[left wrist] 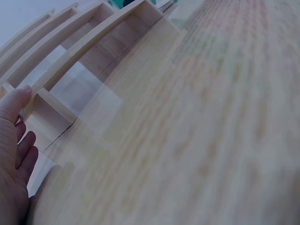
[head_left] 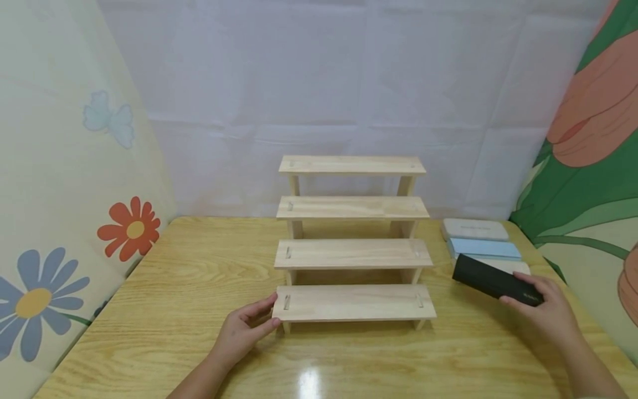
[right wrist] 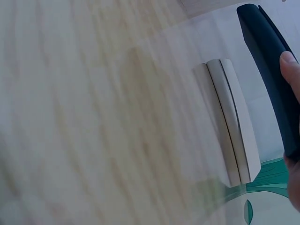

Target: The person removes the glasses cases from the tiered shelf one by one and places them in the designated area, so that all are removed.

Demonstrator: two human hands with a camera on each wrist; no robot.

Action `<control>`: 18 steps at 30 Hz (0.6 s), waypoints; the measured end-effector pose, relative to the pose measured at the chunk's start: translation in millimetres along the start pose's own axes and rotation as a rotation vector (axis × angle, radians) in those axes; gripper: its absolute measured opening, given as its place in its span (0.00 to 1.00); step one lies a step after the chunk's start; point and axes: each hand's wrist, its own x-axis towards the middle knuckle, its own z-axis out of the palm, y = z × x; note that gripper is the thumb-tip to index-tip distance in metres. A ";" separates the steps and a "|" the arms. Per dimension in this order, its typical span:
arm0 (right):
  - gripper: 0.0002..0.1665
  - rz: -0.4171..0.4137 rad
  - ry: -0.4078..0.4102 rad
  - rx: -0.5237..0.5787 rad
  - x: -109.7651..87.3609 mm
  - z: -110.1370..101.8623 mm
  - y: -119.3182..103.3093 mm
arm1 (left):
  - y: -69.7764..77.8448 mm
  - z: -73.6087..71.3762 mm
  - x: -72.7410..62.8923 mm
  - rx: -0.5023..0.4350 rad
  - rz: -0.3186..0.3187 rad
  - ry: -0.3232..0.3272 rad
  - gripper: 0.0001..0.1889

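Note:
A pale wooden stepped display rack (head_left: pixel 354 303) with several tiers stands mid-table. At the left end of its lowest step, my left hand (head_left: pixel 244 327) pinches the board, the thumb (left wrist: pixel 18 101) by the front corner. My right hand (head_left: pixel 550 310) holds a long black glasses case (head_left: pixel 493 279) by its near right end, raised off the table and tilted. In the right wrist view the thumb lies along the black case (right wrist: pixel 269 79). Behind it rest a light blue case (head_left: pixel 484 249), a white case (head_left: pixel 476 229) and another whitish case (head_left: pixel 513 267), partly hidden by the black one.
The wood-grain table (head_left: pixel 214 260) reaches back to a white cloth backdrop (head_left: pixel 324 83). Flower-printed panels stand on the left (head_left: pixel 60 166) and right (head_left: pixel 588 166) sides. The three cases lie in a row near the table's right edge.

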 end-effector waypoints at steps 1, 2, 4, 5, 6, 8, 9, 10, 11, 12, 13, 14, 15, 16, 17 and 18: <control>0.40 0.007 -0.008 0.002 -0.6 -0.1 0.4 | 0.0 -0.1 0.2 -0.001 -0.004 0.002 0.26; 0.41 0.012 -0.016 0.001 -1.2 -0.3 0.8 | -0.1 -0.1 0.6 -0.003 -0.013 0.003 0.26; 0.42 0.027 -0.034 -0.001 -2.3 -0.4 2.2 | -0.3 -0.3 1.2 -0.007 -0.031 0.006 0.27; 0.42 0.033 -0.040 -0.006 -2.8 -0.5 2.9 | -0.5 -0.3 1.4 -0.008 -0.039 0.008 0.27; 0.42 0.037 -0.045 -0.010 -3.6 -0.5 3.6 | -0.7 -0.4 1.6 -0.009 -0.049 0.011 0.27; 0.42 0.037 -0.047 -0.017 -5.2 -0.2 4.5 | -1.2 -0.4 1.7 -0.004 -0.047 0.013 0.27; 0.42 0.037 -0.046 -0.018 -6.2 0.2 5.0 | -1.3 -0.2 1.4 -0.002 -0.043 0.011 0.27; 0.42 0.036 -0.047 -0.018 -6.7 0.6 5.7 | -1.3 -0.2 1.3 0.001 -0.037 0.010 0.27; 0.41 0.035 -0.047 -0.024 -7.6 0.8 5.9 | -1.2 -0.1 1.2 0.001 -0.034 0.010 0.27; 0.41 0.038 -0.049 -0.025 -8.4 1.1 6.2 | -1.0 0.0 1.1 -0.001 -0.029 0.010 0.27; 0.41 0.040 -0.053 -0.025 -9.2 1.5 6.9 | -1.1 0.1 1.1 -0.003 -0.026 0.010 0.26; 0.42 0.043 -0.057 -0.026 -9.8 1.7 7.4 | -1.3 0.1 1.2 -0.004 -0.028 0.010 0.26; 0.42 0.049 -0.064 -0.026 -10.5 2.0 8.1 | -1.4 0.2 1.1 -0.004 -0.028 0.010 0.27; 0.42 0.055 -0.073 -0.025 -11.2 2.4 9.0 | -1.6 0.1 1.3 -0.006 -0.031 0.012 0.26; 0.42 0.057 -0.076 -0.029 -11.9 2.7 9.5 | -1.9 -0.1 1.5 -0.008 -0.035 0.014 0.27; 0.42 0.060 -0.078 -0.028 -12.4 3.2 10.3 | -2.0 -0.1 1.4 -0.007 -0.034 0.013 0.27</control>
